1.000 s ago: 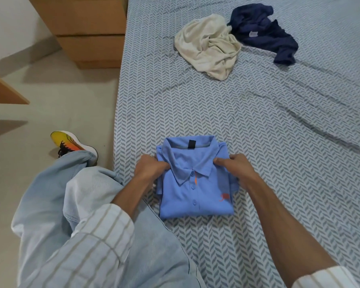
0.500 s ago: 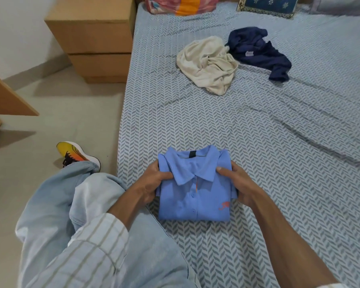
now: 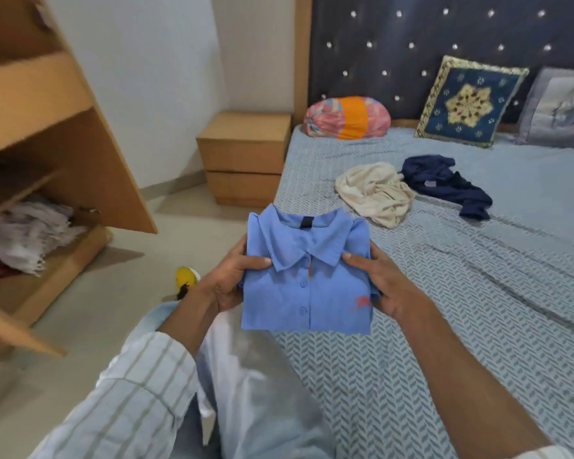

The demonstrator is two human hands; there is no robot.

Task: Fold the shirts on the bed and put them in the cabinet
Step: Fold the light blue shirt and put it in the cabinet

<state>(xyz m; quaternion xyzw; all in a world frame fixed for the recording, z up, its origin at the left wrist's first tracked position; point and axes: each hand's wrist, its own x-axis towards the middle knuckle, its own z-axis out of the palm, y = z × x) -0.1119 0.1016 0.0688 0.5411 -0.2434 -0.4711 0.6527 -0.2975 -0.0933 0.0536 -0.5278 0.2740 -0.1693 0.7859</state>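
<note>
A folded light-blue polo shirt (image 3: 307, 286) is held up off the bed (image 3: 478, 293), collar on top and a small red logo at its lower right. My left hand (image 3: 232, 279) grips its left edge and my right hand (image 3: 383, 286) grips its right edge. Farther back on the bed lie a crumpled cream shirt (image 3: 375, 192) and a crumpled navy shirt (image 3: 444, 183), side by side. At the left stands the open wooden cabinet (image 3: 47, 134), with white and dark clothes (image 3: 27, 235) piled on a lower shelf.
A wooden nightstand (image 3: 244, 157) stands between the cabinet and the bed's head. A pink-orange bundle (image 3: 347, 117) and two cushions (image 3: 471, 101) lean at the headboard. The cabinet's open door edge (image 3: 17, 329) juts out low left. A yellow shoe (image 3: 186, 279) rests on the floor.
Both hands have lifted the folded blue shirt off the bed. My view has swung up and left, bringing the cabinet and headboard into sight.
</note>
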